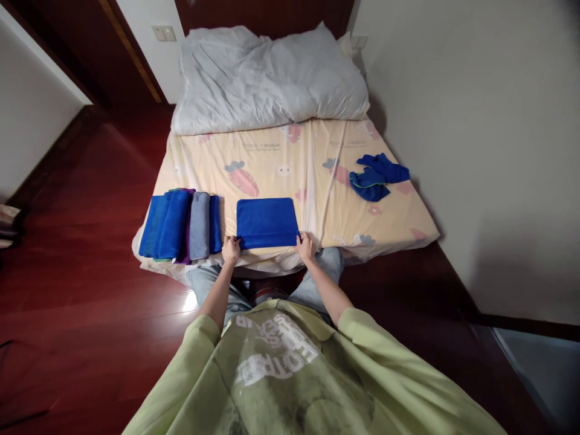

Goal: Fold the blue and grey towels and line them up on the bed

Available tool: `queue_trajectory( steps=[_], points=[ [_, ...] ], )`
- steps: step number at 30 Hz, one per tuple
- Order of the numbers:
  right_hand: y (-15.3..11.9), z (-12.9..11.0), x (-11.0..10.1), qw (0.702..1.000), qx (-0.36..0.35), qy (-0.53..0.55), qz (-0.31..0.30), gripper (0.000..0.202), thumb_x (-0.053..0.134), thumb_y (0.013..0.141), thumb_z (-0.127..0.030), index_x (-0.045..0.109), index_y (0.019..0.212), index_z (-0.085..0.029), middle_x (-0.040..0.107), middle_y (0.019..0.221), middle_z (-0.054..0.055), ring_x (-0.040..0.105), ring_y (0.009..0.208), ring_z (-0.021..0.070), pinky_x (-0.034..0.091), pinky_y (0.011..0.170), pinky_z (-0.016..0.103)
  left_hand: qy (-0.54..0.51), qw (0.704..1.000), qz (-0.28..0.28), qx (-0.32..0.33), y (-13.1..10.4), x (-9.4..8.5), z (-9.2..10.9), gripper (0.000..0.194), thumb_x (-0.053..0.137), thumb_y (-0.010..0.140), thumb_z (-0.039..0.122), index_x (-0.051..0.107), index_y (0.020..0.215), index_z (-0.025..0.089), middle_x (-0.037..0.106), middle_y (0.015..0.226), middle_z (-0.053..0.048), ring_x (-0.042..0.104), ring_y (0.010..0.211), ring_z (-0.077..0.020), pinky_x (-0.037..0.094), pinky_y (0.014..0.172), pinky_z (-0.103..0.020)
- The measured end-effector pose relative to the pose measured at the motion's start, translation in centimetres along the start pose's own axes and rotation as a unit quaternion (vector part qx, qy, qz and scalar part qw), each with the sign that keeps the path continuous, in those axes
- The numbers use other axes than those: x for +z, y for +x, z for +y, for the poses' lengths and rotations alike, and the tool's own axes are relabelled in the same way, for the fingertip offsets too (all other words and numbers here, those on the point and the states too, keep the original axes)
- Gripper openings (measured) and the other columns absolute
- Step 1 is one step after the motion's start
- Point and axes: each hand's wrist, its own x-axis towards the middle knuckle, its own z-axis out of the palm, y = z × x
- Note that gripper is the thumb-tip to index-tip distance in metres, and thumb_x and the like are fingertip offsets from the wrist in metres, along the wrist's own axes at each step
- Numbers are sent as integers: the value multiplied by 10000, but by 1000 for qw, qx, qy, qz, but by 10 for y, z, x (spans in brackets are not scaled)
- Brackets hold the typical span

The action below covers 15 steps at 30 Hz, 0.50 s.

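Note:
A blue towel (267, 217) lies flat on the bed in front of me, its near edge turned over in a narrow fold. My left hand (231, 249) pinches the near left corner of this towel. At the opposite near corner, my right hand (306, 246) has its fingers closed on the cloth. Just left of my left hand sits a row of folded towels, blue, purple and grey, with the grey towel (200, 226) near its right end. Farther off to the right lies a crumpled blue cloth (378, 176) with a green edge.
The bed (272, 169) has a cream sheet printed with carrots. A white quilt (272, 84) is bunched against the dark headboard (267, 13). A pale wall (475, 151) runs along the right, and dark red floor (90, 272) lies to the left.

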Motion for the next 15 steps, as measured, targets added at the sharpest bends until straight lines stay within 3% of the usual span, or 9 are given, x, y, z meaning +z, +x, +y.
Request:
queue_trajectory(
  steps=[3,5,9,12,15],
  points=[
    [-4,-5,-1,999,-42,-15,7,385,469,1037,-248,538,1404,-158,650,1298,139,625,954,204,464,844,301,2,1000,5,-11,-2,-1,2,225,563,993,366,672,1128,223,616,1246,-114,682,1015,-249,519,816,-320],
    [-6,-7,-2,997,-74,-36,-4,395,460,1019,-180,543,1405,-194,592,1361,132,620,957,202,465,838,301,7,1000,10,-15,-3,-2,4,243,576,986,369,651,1170,228,606,1255,-118,687,1012,-253,524,803,-325],
    [-4,-6,-5,982,-158,-105,-22,466,444,950,-53,623,1324,-264,589,1293,96,611,984,207,462,854,302,32,999,10,-3,-6,-4,8,262,578,981,346,620,1216,238,580,1303,-124,698,959,-257,529,774,-338],
    [0,-3,-9,963,-229,-140,-27,438,464,934,-53,673,1259,-259,600,1271,98,566,1108,241,446,941,341,42,998,22,33,-6,-4,9,240,556,982,290,617,1207,236,579,1302,-125,679,1014,-271,531,794,-350],
    [1,-2,-11,948,-275,-152,-46,418,486,935,-72,682,1265,-239,613,1299,116,534,1170,276,427,992,401,65,992,45,100,-5,-5,6,216,523,975,220,641,1155,209,592,1269,-154,597,1174,-318,509,911,-402]
  ],
)
